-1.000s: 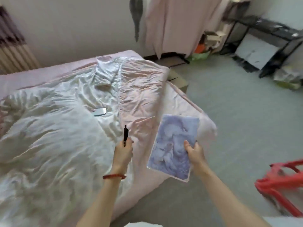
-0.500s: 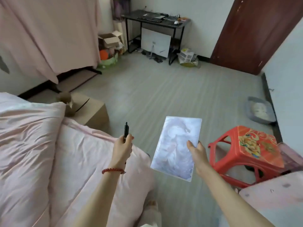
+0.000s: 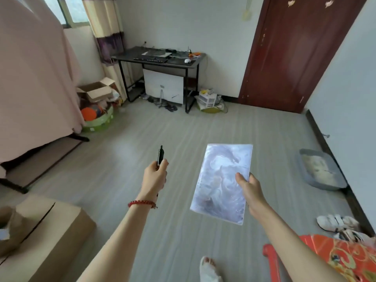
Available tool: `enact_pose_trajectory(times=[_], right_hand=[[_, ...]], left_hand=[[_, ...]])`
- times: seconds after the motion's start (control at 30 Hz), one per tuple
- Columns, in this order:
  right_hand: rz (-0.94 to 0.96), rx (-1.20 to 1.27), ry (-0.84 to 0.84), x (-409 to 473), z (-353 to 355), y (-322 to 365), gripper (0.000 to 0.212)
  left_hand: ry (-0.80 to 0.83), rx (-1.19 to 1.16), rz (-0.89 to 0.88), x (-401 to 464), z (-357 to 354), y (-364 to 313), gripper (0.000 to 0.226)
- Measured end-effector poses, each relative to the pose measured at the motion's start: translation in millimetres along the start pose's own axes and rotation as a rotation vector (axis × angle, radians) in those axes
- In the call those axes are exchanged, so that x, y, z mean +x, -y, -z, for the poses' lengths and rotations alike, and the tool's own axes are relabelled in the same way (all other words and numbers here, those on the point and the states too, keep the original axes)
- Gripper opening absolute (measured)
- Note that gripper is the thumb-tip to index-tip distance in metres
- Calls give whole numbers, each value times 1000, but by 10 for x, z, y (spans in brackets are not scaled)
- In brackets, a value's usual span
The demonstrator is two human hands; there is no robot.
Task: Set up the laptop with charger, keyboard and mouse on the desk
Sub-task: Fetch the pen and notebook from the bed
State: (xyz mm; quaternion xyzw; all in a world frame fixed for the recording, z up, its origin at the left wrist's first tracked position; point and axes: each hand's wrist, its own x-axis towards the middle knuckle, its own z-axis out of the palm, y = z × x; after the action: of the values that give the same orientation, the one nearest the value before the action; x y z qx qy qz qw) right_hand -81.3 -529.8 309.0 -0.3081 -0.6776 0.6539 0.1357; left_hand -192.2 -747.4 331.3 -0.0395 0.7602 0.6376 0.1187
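A black desk [image 3: 191,64] stands against the far wall. On it lie a laptop [image 3: 157,53], a black keyboard [image 3: 150,59], a white mouse [image 3: 187,60] and some cables [image 3: 183,52]. My left hand [image 3: 154,176], with a red bead bracelet at the wrist, is closed around a black pen [image 3: 160,155] that points up. My right hand [image 3: 249,188] grips the lower right edge of a pale blue-and-white notebook [image 3: 222,180] held flat over the floor. Both hands are several steps short of the desk.
A white panel [image 3: 163,86] leans under the desk. A cardboard box [image 3: 46,231] sits at lower left, a red stool [image 3: 329,259] at lower right, white shoes [image 3: 335,222] and a grey litter tray [image 3: 317,169] along the right wall. A brown door [image 3: 295,51] is at back right.
The view has swung from the bed to the right, onto the open floor and the desk. Both hands keep the same hold on pen and notebook.
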Motion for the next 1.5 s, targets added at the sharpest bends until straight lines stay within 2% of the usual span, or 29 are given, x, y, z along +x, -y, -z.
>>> enact_pose_trajectory(times=[0.17,0.37,0.57,0.73,0.9,1.07,1.2,1.33,1.5], right_hand=[[36,34,29,1777,-417,622,10],[34,13,164,3480,-1401,1327,13],[37,26,243,5151,-2645,1681,12],[13,38,241,6686,-3857,2228,11],[-29,50,215,7934,-4605,2654,13],[-7,89,177,9486,-5502,2898,27],[-23,104,188,10759,-6316,3192,19],[-47,86,226,11853,-7317,3689,23],[-87,86,328,12853,-8483,4085,25]], left_hand=[[-51,-17,-38,1559,-434,-682,13],[-177,-16,-30,3143,-245,-1207,16],[-267,-8,-90,5041,22,-1468,20],[-297,-12,-112,7036,325,-1989,28],[-277,69,-96,8572,385,-2387,20],[-267,94,-62,10421,370,-2640,16],[-266,72,-85,11868,409,-2984,14],[-311,65,-132,13094,692,-3456,12],[-402,132,-154,14341,1232,-3663,12]])
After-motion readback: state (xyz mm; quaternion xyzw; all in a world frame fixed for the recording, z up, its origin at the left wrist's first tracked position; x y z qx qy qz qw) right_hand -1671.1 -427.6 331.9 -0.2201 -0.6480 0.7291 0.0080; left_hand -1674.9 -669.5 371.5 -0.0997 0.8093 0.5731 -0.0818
